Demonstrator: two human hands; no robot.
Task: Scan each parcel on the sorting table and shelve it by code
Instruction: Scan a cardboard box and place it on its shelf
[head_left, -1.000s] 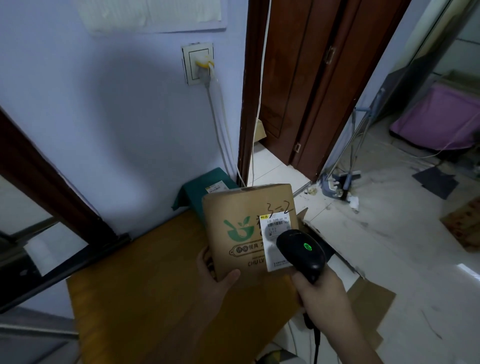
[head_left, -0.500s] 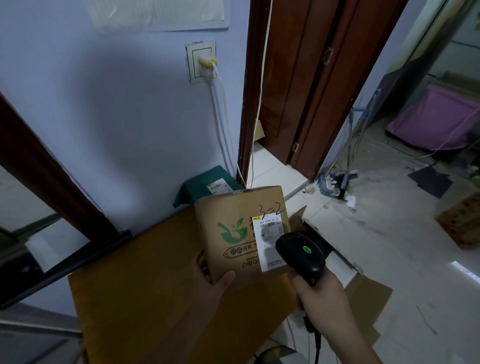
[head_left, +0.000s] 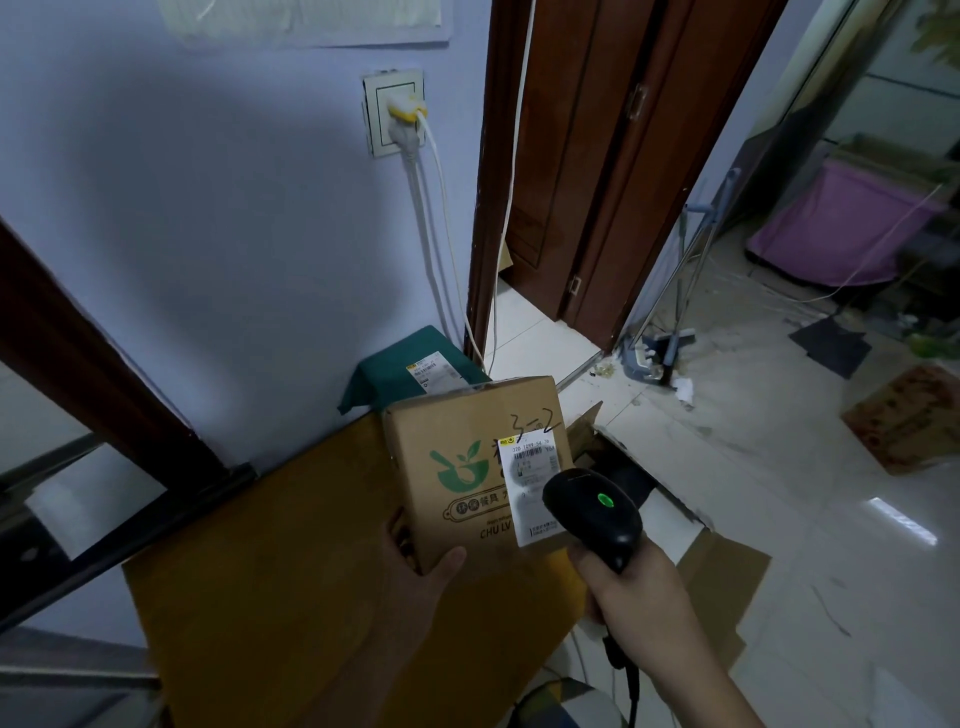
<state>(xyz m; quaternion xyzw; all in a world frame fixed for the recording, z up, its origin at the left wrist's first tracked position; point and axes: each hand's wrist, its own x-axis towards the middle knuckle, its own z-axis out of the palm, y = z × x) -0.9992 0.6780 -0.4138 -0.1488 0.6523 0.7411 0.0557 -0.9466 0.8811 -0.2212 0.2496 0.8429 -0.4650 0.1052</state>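
My left hand (head_left: 415, 582) grips the lower left corner of a brown cardboard parcel (head_left: 457, 467) with a green logo, held tilted above the yellow-brown table (head_left: 249, 571). "3-2" is handwritten near its top edge, and a white shipping label (head_left: 527, 478) is stuck on its right side. My right hand (head_left: 634, 597) holds a black barcode scanner (head_left: 592, 512) with a green light lit, its head right in front of the label's lower part. A dark green parcel (head_left: 395, 374) with its own label lies at the table's far edge against the wall.
An open cardboard box (head_left: 623, 467) sits on the floor right of the table. A wall socket (head_left: 395, 111) with cables is above the table. A dark wooden door (head_left: 597, 156), a mop (head_left: 670, 338) and a purple bin (head_left: 841, 228) are to the right.
The parcel and both hands have shifted slightly left and down in view as my head turned; the scanner stays at the label with its green light on.
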